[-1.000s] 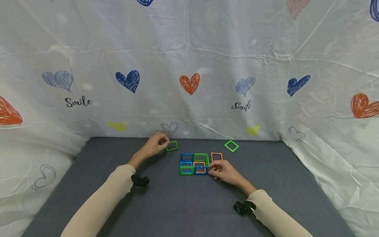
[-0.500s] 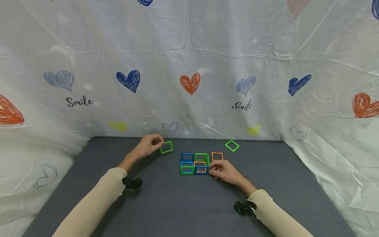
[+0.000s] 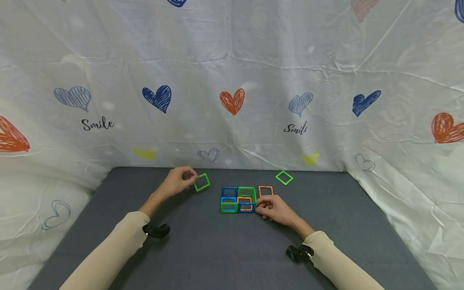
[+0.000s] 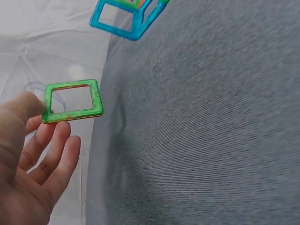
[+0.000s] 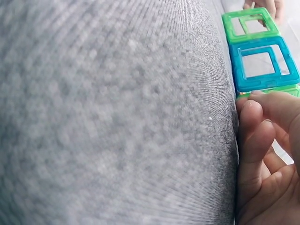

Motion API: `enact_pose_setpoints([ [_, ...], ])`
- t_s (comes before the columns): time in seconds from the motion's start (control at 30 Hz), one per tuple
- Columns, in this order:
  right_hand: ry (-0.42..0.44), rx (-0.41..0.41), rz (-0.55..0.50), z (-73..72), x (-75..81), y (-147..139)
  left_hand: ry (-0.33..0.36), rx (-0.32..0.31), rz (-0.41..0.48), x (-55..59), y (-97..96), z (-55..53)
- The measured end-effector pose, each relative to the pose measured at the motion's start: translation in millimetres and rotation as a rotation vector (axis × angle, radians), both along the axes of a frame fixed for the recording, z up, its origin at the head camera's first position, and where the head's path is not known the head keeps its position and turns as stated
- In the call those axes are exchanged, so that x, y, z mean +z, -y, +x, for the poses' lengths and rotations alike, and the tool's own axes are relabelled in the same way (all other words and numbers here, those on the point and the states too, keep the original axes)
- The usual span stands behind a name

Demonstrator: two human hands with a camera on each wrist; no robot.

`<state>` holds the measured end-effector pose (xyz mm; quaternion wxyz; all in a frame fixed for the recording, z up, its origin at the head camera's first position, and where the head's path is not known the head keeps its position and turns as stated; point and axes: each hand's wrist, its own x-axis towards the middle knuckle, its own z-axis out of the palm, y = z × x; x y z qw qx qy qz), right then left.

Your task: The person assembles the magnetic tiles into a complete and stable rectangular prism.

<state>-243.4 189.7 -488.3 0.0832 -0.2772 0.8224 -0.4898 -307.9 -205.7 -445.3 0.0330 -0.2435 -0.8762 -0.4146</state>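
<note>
A green square magnetic tile [image 3: 208, 179], an open frame, is pinched at its edge by my left hand [image 3: 177, 181]. In the left wrist view the thumb lies over one side of this tile [image 4: 77, 115], with the other fingers beneath and apart. At the table's middle stands a low structure of magnetic tiles [image 3: 238, 208], with blue, green and orange frames making a floor and upright walls. My right hand [image 3: 274, 210] pinches the structure's right side near the front corner. The right wrist view shows thumb and curled fingers right at a green edge below the blue tile [image 5: 262, 87].
An orange square tile [image 3: 266, 186] lies just behind my right hand. Farther back to the right is a loose green tile [image 3: 279, 174], turned cornerwise. The dark grey table [image 3: 217, 253] ends at a white curtain [image 3: 195, 72] printed with hearts.
My left hand has drawn left and slightly toward me, away from the structure, carrying the green tile, which has tilted. The right hand and the structure have stayed put.
</note>
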Motion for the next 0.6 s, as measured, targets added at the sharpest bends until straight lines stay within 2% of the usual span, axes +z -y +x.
enact_pose_setpoints([
  [0.2, 0.015, -0.003, 0.003, 0.4, 1.0, 0.7, 0.071, 0.009, 0.022, 0.9, -0.2, 16.2],
  [0.6, 0.051, 0.013, 0.016, -0.4, 6.5, -0.2, 0.112, -0.006, 0.046, -6.9, 1.5, 35.7],
])
